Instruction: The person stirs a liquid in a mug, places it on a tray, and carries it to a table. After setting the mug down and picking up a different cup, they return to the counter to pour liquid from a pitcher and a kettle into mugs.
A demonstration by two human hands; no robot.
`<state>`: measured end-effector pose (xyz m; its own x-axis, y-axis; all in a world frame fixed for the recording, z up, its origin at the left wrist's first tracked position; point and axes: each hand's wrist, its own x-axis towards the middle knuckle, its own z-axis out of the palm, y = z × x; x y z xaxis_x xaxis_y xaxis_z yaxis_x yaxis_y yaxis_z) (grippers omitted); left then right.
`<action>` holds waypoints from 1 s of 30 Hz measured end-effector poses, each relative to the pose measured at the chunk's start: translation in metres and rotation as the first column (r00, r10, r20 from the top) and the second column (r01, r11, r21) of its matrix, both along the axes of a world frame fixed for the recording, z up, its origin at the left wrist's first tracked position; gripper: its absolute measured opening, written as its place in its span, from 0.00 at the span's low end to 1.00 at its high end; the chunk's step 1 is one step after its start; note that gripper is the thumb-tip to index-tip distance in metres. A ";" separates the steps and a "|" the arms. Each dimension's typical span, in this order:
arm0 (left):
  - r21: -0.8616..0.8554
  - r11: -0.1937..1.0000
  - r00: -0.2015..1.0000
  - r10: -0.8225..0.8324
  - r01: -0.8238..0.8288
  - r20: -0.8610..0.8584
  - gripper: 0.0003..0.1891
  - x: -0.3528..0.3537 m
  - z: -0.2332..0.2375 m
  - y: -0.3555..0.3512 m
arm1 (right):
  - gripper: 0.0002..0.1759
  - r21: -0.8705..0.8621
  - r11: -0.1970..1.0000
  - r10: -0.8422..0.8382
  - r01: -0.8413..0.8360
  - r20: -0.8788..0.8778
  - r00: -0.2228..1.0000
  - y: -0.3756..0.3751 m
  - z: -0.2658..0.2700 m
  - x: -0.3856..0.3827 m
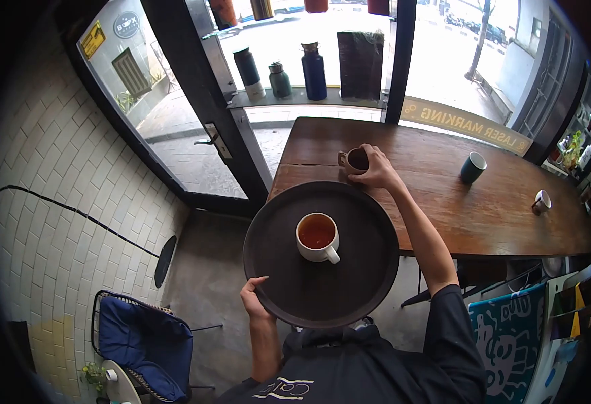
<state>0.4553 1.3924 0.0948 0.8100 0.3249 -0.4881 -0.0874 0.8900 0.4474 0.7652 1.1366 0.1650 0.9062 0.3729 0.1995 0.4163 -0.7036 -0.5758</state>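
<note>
Head view, looking down: your right hand (pixel 375 171) has its grip closed over the brown cup (pixel 357 159), fingers wrapped round the right side and rim. The cup stands upright on the wooden bench (pixel 504 222), near its left end and close to the near edge. Its handle points left, toward the door (pixel 174 101).

Your left hand (pixel 255 300) grips the round dark tray (pixel 279 276) at its near-left rim, thumb over the lip. The tray lies level in front of you, and its far rim overlaps the bench's near-left corner in this view. A white cup (pixel 317 236) of tea stands upright near the tray's middle, with its handle pointing down-right, toward you.

The bench's long axis runs left to right. A stretch of bare wood lies between the brown cup and a teal cup (pixel 472 167) farther right. A small white mug (pixel 541 202) sits near the right end. Beyond the far edge, bottles (pixel 314 71) line the window ledge. A blue chair (pixel 144 343) stands well apart at lower left.
</note>
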 end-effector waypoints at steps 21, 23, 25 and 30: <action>0.010 1.000 1.000 0.006 -0.006 0.004 0.12 0.008 -0.004 -0.005 | 0.60 -0.194 0.916 -0.328 0.350 0.137 0.935 -0.168 0.013 -0.091; 0.004 1.000 1.000 0.005 -0.005 -0.004 0.13 0.009 0.000 -0.009 | 0.63 -0.217 0.884 -0.372 0.415 0.211 0.904 -0.149 0.036 -0.105; 0.006 1.000 0.999 0.017 -0.017 0.044 0.11 0.010 0.006 -0.016 | 0.57 -0.079 0.955 -0.236 0.285 0.378 0.895 -0.121 0.055 -0.119; 0.083 0.996 0.994 0.017 -0.026 0.108 0.05 0.008 -0.008 -0.016 | 0.56 0.063 0.953 0.294 -0.295 0.037 0.955 -0.048 0.048 -0.131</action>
